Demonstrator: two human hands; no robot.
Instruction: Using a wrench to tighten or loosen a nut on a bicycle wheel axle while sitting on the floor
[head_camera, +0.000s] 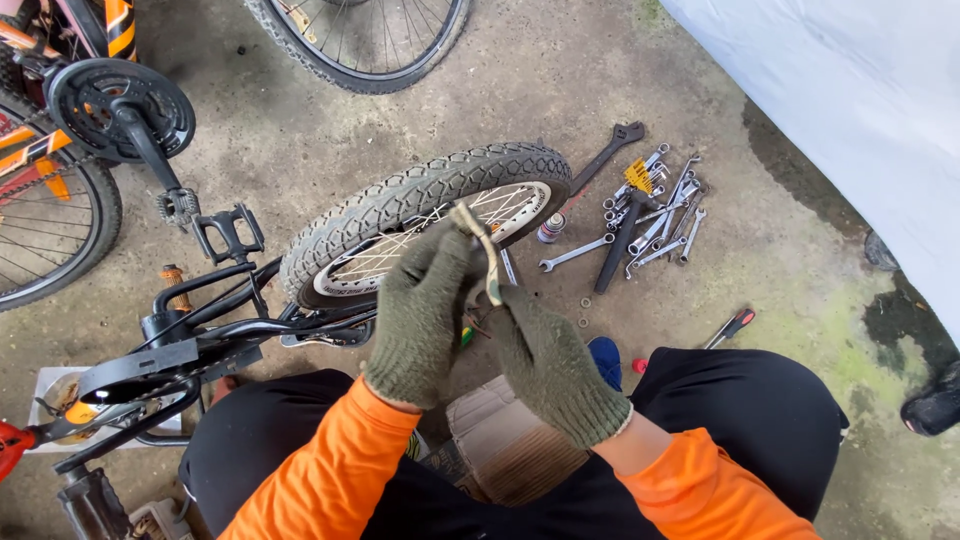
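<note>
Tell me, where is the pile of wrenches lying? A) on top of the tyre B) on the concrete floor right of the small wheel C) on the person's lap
B: the wrenches lie spread on the floor, right of the small wheel.

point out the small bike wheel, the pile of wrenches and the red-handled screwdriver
small bike wheel (420, 195), head view, on the knobby tyre tread at the top
pile of wrenches (652, 212), head view, on the middle of the heap
red-handled screwdriver (738, 322), head view, on the red and black handle

cardboard box (505, 440) | brown, rectangular | between knees; small spray can (551, 228) | beside tyre
</note>
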